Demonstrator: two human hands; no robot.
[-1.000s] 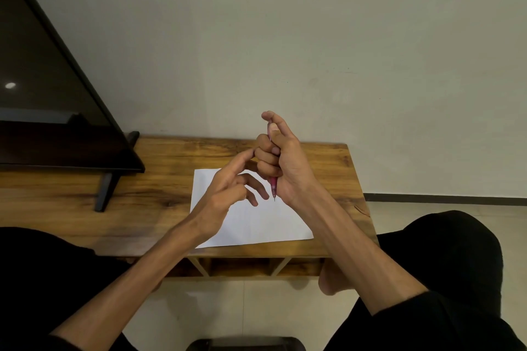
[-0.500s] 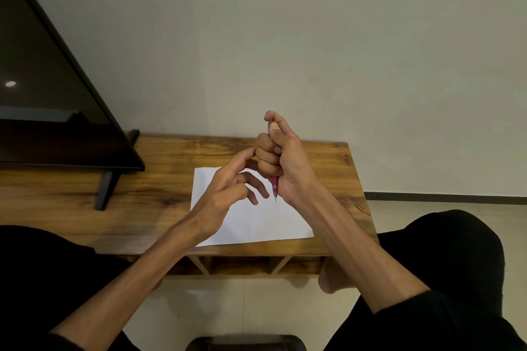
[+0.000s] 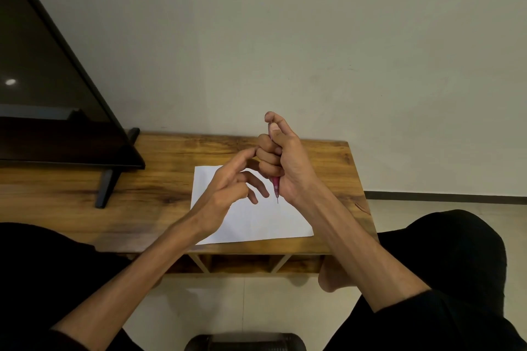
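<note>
We see a pink pencil (image 3: 276, 188), tip down above a white sheet of paper (image 3: 256, 225), gripped in the curled fingers of the right hand (image 3: 286, 164). The left hand (image 3: 226, 194) holds nothing, its straight forefinger touching those fingers. The paper lies on a wooden table (image 3: 159, 179).

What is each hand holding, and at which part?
The right hand grips a pink pencil around its middle, thumb on its top end. The left hand holds nothing.

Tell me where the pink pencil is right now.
In the head view, near centre, the pink pencil is gripped upright by the right hand, tip down over the white paper on the wooden table, with the left hand beside it.
</note>
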